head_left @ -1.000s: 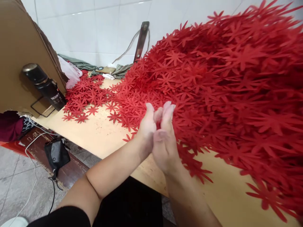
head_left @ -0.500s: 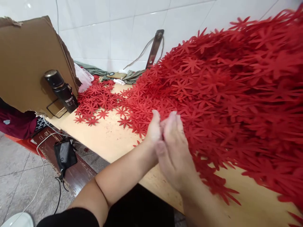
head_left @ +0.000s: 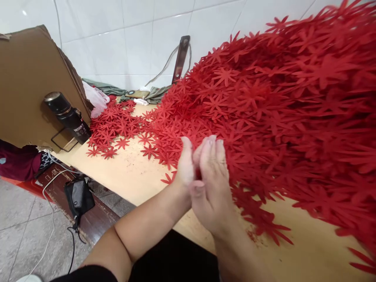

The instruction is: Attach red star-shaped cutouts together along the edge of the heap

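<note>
My left hand (head_left: 185, 166) and my right hand (head_left: 213, 178) are pressed palm to palm, fingers straight and thumbs up, over the front of the table. A sliver of dark red shows in the gap between the palms; whether it is a piece held there or the pile behind, I cannot tell. Just beyond the fingertips rises a large heap of red, many-petalled flower cut-outs (head_left: 264, 117). A smaller spread of the same red cut-outs (head_left: 117, 121) lies on the table to the left.
A black vacuum flask (head_left: 69, 117) leans by a brown cardboard sheet (head_left: 26, 82) at the left. A plastic bag (head_left: 95, 98) and a phone-like object (head_left: 138, 94) lie along the tiled wall. A black pouch (head_left: 78, 197) rests on a brown bench (head_left: 100, 221) below the pale tabletop (head_left: 123, 172).
The hands stay pressed together, with the right thumb a little lower and more separate from the left palm. The view has shifted slightly, so the surroundings sit farther left.
</note>
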A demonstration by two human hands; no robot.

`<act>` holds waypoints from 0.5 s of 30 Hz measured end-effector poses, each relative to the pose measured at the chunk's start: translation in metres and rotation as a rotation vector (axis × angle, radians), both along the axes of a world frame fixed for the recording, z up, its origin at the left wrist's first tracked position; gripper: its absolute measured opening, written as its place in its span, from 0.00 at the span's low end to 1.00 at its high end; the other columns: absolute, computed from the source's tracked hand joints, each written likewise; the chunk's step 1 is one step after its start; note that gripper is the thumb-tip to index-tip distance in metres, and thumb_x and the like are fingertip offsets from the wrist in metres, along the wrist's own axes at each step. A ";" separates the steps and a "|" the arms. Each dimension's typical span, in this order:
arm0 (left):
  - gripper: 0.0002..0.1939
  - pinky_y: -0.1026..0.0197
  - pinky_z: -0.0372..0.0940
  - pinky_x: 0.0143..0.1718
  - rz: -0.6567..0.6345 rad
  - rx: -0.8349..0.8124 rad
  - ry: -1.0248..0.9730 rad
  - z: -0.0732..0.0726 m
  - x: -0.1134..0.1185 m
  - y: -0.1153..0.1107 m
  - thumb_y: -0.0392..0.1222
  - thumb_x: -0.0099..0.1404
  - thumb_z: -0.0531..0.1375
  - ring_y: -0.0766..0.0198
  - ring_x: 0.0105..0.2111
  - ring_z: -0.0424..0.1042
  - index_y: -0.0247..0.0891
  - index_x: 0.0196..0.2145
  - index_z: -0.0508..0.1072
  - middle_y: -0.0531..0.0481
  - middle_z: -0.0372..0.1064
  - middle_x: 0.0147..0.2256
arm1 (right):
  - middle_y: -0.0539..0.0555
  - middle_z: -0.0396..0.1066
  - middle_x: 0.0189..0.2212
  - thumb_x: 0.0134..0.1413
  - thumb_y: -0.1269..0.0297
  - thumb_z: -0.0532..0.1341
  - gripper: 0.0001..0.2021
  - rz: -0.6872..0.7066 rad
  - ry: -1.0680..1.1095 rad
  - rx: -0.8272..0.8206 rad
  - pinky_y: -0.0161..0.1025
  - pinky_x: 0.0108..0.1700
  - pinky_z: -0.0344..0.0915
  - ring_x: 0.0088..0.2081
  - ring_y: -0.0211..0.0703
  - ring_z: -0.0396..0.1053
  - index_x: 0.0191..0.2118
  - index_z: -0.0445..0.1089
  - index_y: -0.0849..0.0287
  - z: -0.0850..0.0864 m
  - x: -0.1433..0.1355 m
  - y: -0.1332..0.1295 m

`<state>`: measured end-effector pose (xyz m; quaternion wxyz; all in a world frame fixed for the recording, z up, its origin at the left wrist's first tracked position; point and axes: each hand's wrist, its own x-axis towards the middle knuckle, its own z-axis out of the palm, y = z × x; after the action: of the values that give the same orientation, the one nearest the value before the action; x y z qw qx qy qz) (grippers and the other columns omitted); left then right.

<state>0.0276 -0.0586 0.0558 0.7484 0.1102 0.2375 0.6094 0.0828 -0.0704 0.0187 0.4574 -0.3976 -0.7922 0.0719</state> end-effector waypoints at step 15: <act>0.28 0.54 0.51 0.64 0.051 0.087 0.089 -0.003 0.009 -0.016 0.55 0.69 0.38 0.60 0.66 0.50 0.50 0.65 0.50 0.53 0.53 0.65 | 0.58 0.41 0.69 0.58 0.39 0.39 0.39 -0.096 -0.084 -0.077 0.61 0.68 0.38 0.70 0.54 0.33 0.69 0.36 0.55 0.023 -0.008 0.003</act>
<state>0.0365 -0.0749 0.0530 0.7157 0.1637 0.2465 0.6327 0.0745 -0.0673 0.0415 0.4112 -0.4553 -0.7871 0.0637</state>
